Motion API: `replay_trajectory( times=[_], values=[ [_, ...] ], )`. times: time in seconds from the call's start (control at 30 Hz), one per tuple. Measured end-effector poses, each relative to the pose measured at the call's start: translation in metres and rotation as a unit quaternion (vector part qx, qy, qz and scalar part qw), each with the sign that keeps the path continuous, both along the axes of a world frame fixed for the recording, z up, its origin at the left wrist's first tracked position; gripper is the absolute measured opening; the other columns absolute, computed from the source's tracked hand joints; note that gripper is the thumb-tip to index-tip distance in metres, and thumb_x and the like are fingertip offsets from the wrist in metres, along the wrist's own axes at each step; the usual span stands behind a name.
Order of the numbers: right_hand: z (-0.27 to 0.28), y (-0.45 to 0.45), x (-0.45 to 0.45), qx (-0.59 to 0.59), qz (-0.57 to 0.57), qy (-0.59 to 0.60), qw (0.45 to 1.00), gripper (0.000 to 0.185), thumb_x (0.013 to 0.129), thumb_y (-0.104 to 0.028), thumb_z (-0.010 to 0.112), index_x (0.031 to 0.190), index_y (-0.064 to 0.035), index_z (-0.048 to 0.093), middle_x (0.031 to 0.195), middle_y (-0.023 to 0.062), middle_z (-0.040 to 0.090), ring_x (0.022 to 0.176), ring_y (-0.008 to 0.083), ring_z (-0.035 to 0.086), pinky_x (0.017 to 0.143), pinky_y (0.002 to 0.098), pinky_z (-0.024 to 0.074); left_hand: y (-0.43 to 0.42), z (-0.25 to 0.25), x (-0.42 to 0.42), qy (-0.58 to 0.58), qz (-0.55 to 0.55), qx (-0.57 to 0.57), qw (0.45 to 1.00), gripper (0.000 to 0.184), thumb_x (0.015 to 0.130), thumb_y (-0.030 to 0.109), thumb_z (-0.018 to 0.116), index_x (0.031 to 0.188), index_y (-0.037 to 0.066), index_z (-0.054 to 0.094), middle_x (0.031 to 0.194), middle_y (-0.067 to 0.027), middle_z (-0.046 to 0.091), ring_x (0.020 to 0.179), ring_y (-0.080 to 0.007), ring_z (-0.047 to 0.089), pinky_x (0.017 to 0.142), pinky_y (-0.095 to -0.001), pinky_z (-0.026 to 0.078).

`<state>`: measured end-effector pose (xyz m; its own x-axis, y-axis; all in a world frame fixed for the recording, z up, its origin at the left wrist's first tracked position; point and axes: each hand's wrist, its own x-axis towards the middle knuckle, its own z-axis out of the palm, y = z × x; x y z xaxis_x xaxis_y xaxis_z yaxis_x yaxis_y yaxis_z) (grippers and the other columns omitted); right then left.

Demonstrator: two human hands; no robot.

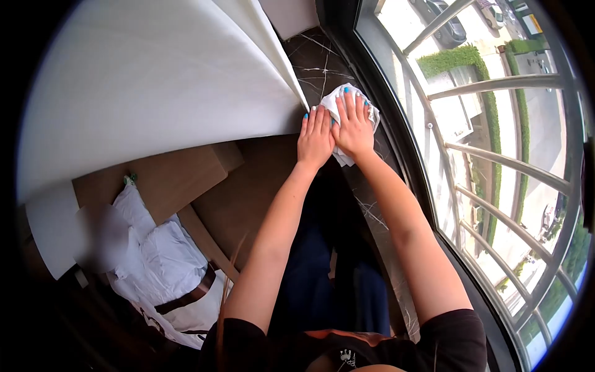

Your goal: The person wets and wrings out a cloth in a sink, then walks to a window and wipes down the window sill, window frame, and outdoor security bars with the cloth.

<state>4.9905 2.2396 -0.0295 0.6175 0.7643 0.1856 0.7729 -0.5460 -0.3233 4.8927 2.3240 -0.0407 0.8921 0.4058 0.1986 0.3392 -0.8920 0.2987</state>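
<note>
On the dark marble window sill (375,214) lies a crumpled white cloth (344,158). My right hand (354,129) presses on top of it, palm down, with the fingers stretched out flat. Beside it, my left hand (315,141) also lies flat with straight fingers, its thumb side touching the right hand. The left fingertips are at the lower corner of a white curtain (186,74); whether they rest on cloth or sill I cannot tell. Blue and white polish shows on the nails.
A black-framed window (406,161) with metal bars (502,84) runs along the right. Beyond it are parked cars and hedges. Brown upholstered furniture (238,170) stands below the curtain. At lower left, white bedding (170,257) lies near a blurred patch.
</note>
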Motion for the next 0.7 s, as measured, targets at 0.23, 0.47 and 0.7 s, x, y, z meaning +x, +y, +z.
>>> replay_trajectory(
  times=[0.23, 0.47, 0.7],
  values=[
    [-0.006, 0.123, 0.051, 0.034, -0.032, -0.004, 0.999, 0.059, 0.078, -0.032, 0.049, 0.131, -0.0077, 0.038, 0.139, 0.0148, 0.031, 0.128, 0.0374, 0.027, 0.105, 0.0491, 0.0234, 0.123, 0.007, 0.054, 0.024, -0.009, 0.034, 0.999, 0.045, 0.091, 0.027, 0.039, 0.127, -0.001, 0.041, 0.135, -0.0176, 0.038, 0.122, -0.0325, 0.040, 0.098, -0.0457, 0.034],
    [-0.008, 0.192, 0.066, 0.075, -0.075, -0.007, 0.994, 0.060, 0.077, -0.033, 0.050, 0.129, -0.0056, 0.040, 0.137, 0.0157, 0.032, 0.126, 0.0387, 0.029, 0.104, 0.0499, 0.0243, 0.193, 0.008, 0.073, 0.054, -0.008, 0.042, 0.998, 0.047, 0.092, 0.028, 0.037, 0.130, 0.000, 0.037, 0.138, -0.0165, 0.035, 0.123, -0.0326, 0.039, 0.101, -0.0455, 0.030],
    [-0.013, 0.145, 0.043, 0.047, -0.071, 0.000, 0.996, 0.055, 0.073, -0.023, 0.051, 0.125, -0.0053, 0.045, 0.136, 0.0148, 0.034, 0.127, 0.0370, 0.030, 0.103, 0.0489, 0.0270, 0.156, 0.003, 0.054, 0.085, -0.079, 0.003, 0.993, 0.047, 0.089, 0.026, 0.042, 0.129, 0.001, 0.039, 0.136, -0.0168, 0.036, 0.126, -0.0334, 0.034, 0.101, -0.0476, 0.029]
  ],
)
